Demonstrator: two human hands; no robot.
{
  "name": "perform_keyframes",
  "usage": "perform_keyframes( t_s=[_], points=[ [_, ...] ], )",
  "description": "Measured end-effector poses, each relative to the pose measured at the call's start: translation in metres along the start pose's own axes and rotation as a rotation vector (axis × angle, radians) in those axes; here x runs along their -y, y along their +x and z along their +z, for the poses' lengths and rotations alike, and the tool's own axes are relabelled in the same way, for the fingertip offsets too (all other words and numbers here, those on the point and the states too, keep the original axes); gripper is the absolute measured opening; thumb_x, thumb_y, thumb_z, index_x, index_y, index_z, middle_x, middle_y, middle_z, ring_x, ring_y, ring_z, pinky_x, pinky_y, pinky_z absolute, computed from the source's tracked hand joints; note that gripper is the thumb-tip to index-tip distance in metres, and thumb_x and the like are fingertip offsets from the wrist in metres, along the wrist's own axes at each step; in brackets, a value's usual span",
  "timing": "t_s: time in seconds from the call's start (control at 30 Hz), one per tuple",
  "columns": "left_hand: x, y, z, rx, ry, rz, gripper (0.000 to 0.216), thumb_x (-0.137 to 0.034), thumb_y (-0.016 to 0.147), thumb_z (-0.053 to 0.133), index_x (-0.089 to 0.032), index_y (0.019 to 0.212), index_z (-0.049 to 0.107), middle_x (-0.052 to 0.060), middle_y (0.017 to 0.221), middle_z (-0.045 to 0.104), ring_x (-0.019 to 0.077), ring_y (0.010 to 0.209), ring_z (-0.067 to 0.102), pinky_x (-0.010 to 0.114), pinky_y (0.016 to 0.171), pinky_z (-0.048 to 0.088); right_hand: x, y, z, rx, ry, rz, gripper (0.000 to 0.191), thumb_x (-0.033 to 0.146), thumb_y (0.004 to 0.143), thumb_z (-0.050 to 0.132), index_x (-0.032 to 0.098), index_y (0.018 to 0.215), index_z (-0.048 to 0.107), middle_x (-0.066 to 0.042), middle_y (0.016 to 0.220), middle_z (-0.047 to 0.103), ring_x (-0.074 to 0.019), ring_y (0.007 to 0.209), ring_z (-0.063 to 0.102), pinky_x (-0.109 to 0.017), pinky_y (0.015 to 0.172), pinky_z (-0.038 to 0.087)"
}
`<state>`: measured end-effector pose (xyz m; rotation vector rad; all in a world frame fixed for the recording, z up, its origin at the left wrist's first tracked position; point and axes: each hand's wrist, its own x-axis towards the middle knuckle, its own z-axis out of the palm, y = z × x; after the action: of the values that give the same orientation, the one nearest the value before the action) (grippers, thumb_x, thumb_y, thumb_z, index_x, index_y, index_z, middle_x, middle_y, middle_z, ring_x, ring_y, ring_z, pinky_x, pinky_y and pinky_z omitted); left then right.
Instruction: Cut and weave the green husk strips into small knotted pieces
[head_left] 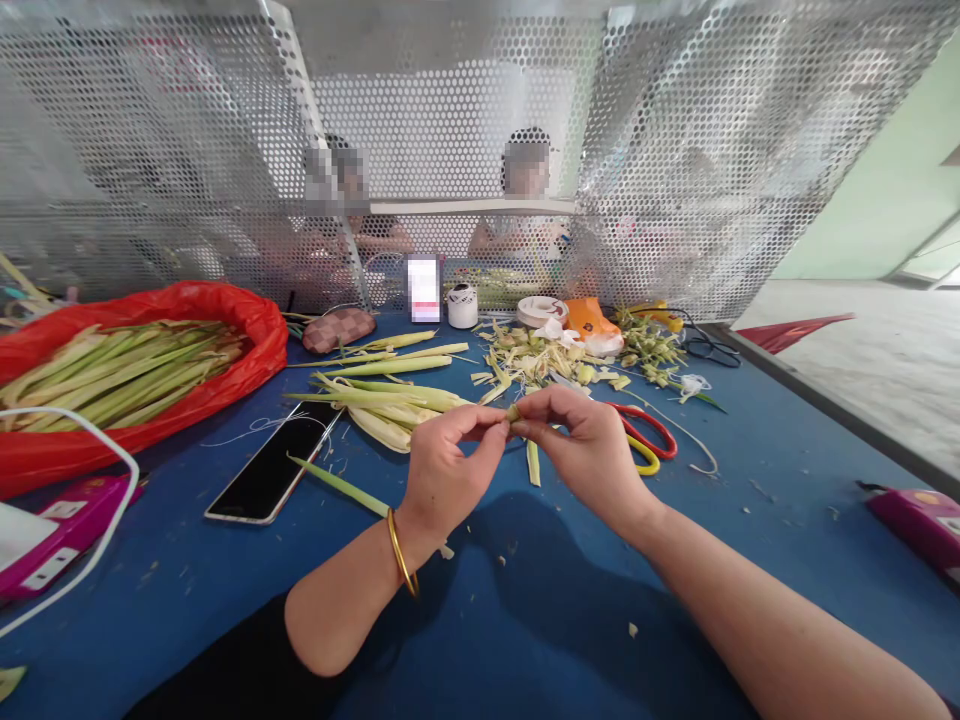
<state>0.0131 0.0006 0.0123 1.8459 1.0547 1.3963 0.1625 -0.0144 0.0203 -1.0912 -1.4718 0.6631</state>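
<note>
In front of me the fingertips of my left hand (454,460) and my right hand (581,435) nearly meet. Both pinch a small pale green leaf piece (513,412), mostly covered by the fingers. A gold bangle rings my left wrist. Right of my right hand lie scissors (664,440) with red and yellow handles, their blades partly hidden. One long green leaf strip (337,484) reaches under my left wrist. Beyond my left hand is a loose bunch of pale green leaves (382,400). Leaf scraps (525,360) are heaped behind my fingers.
On the left, a red plastic bag (259,345) holds many leaf strips, near a purple power strip (75,530) and a dark smartphone (274,465). At the back stand a lit phone (424,290), white pot (462,308) and tape roll (541,312). Two people sit behind the perforated screen (450,120).
</note>
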Motion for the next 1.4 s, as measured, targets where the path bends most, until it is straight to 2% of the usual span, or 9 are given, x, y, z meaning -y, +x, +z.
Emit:
perform_keyframes(
  t_s=[0.2,0.43,0.67,0.77,1.03,1.17,1.27,1.33,1.4],
  points=[
    [-0.002,0.001,0.002,0.077,-0.107,-0.16,0.008,-0.023,0.074,0.068,-0.02,0.08,0.071,0.002,0.078,0.074,0.0175,0.071,0.069,0.027,0.072,0.055,-0.006,0.001,0.0,-0.035,-0.031,0.0,0.007,0.017,0.076,0.065,0.019,0.07,0.062,0.002,0.063,0.062,-0.0136,0.06,0.056,-0.026,0.058,0.046],
    [-0.006,0.006,0.004,0.068,-0.456,-0.487,0.012,-0.022,0.065,0.074,-0.016,0.074,0.07,0.001,0.067,0.071,0.0152,0.06,0.067,0.028,0.066,0.055,-0.006,0.0,-0.004,0.01,-0.253,-0.299,0.015,0.012,0.085,0.056,0.021,0.075,0.063,-0.001,0.074,0.06,-0.0143,0.068,0.058,-0.027,0.065,0.047],
    [-0.004,0.011,-0.002,0.103,-0.54,-0.682,0.014,-0.02,0.063,0.076,-0.013,0.073,0.071,0.004,0.066,0.072,0.0143,0.058,0.067,0.025,0.06,0.053,-0.012,0.002,-0.012,0.18,-0.538,-0.511,0.021,0.015,0.091,0.047,0.02,0.094,0.068,-0.008,0.088,0.066,-0.0181,0.077,0.063,-0.029,0.069,0.049],
    [-0.003,0.012,-0.003,0.1,-0.538,-0.705,0.013,-0.019,0.063,0.076,-0.012,0.073,0.071,0.004,0.064,0.071,0.0133,0.054,0.065,0.025,0.058,0.052,-0.01,0.003,-0.011,0.185,-0.534,-0.458,0.02,0.014,0.089,0.049,0.021,0.093,0.068,-0.008,0.087,0.068,-0.0183,0.077,0.064,-0.029,0.069,0.05],
    [-0.002,0.013,-0.003,0.142,-0.507,-0.662,0.019,-0.03,0.071,0.073,-0.013,0.08,0.072,0.007,0.071,0.073,0.0151,0.061,0.068,0.026,0.062,0.053,-0.01,0.005,-0.007,0.031,-0.234,-0.158,0.009,0.017,0.08,0.061,0.021,0.076,0.068,-0.001,0.073,0.068,-0.0169,0.07,0.063,-0.029,0.066,0.05],
    [-0.001,0.013,-0.002,0.121,-0.441,-0.621,0.018,-0.032,0.071,0.074,-0.014,0.072,0.07,0.005,0.066,0.072,0.0126,0.057,0.065,0.024,0.06,0.051,-0.011,0.005,-0.008,0.035,-0.271,-0.189,0.012,0.014,0.081,0.059,0.021,0.074,0.067,0.0,0.071,0.065,-0.0157,0.069,0.061,-0.027,0.064,0.048],
    [0.0,0.014,-0.003,0.144,-0.482,-0.704,0.023,-0.036,0.07,0.074,-0.013,0.071,0.07,0.006,0.067,0.072,0.0118,0.055,0.064,0.023,0.057,0.051,-0.011,0.004,-0.008,0.047,-0.295,-0.258,0.016,0.011,0.083,0.056,0.021,0.076,0.066,-0.001,0.075,0.065,-0.0154,0.072,0.061,-0.027,0.067,0.047],
    [0.001,0.014,-0.003,0.165,-0.538,-0.77,0.02,-0.031,0.066,0.077,-0.013,0.073,0.071,0.006,0.07,0.073,0.012,0.058,0.065,0.022,0.058,0.052,-0.01,0.003,-0.008,0.07,-0.282,-0.283,0.016,0.011,0.083,0.055,0.021,0.076,0.066,-0.002,0.078,0.065,-0.0156,0.074,0.061,-0.028,0.069,0.048],
    [0.002,0.014,-0.003,0.146,-0.569,-0.778,0.018,-0.022,0.061,0.08,-0.014,0.074,0.072,0.005,0.071,0.073,0.0122,0.06,0.066,0.023,0.062,0.053,-0.01,0.004,-0.008,0.061,-0.233,-0.225,0.013,0.013,0.082,0.058,0.021,0.074,0.066,-0.001,0.075,0.064,-0.0154,0.072,0.06,-0.028,0.067,0.047]
  ],
)
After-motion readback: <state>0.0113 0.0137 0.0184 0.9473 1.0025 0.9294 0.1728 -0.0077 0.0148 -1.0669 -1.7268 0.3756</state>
